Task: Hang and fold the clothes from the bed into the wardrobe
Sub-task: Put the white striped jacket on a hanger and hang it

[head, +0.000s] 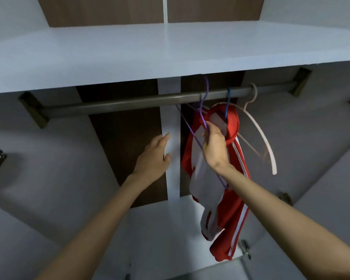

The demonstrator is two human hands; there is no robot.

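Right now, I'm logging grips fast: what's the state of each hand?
Left hand: open, fingers straight, holding nothing.
Right hand: closed, pinching the purple hanger just below its hook.

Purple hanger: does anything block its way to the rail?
Nothing visible does. The purple hanger has its hook at the rail, just left of the blue hanger with the red top; the right hand pinches its neck.
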